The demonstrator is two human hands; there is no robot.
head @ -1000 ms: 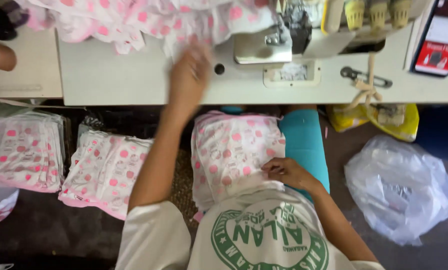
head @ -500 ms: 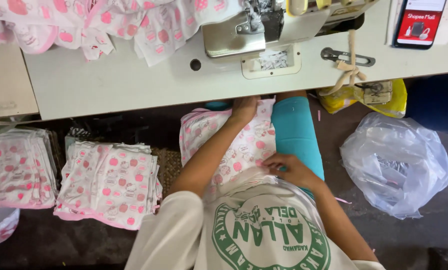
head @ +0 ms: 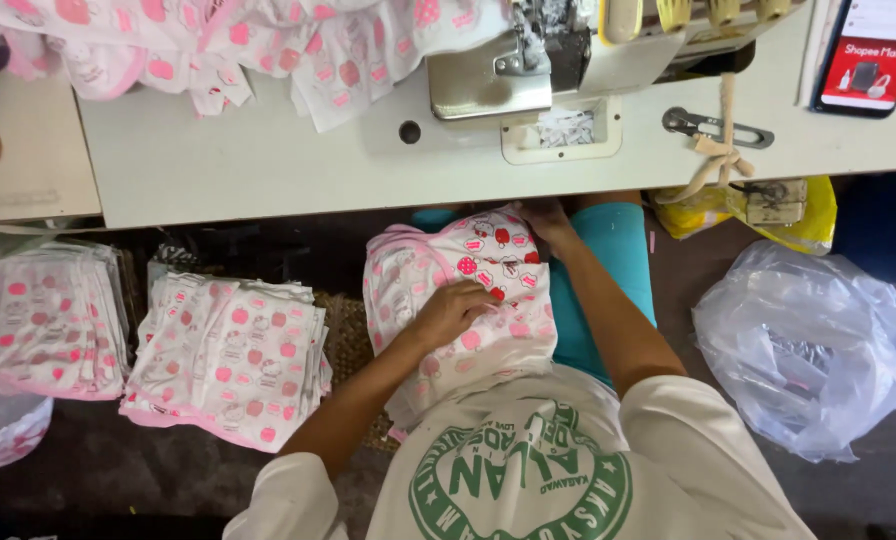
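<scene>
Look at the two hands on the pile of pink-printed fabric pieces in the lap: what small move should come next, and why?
Probably lifting the top piece. The left hand lies flat on the pile of pink-printed white fabric pieces in the lap, while the right hand grips its far edge just under the white sewing table. The sewing machine's metal foot has fabric only to its left, so a fresh piece seems due.

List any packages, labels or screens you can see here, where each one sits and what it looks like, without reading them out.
Phone: top right on the white table, upright rectangle, lit screen with a red banner over white.
Clear plastic bag: floor at right, crumpled, see-through.
Yellow plastic bag: under the table edge, right, crumpled, with dark print.
Printed emblem: on the person's white shirt, round, green.
</scene>
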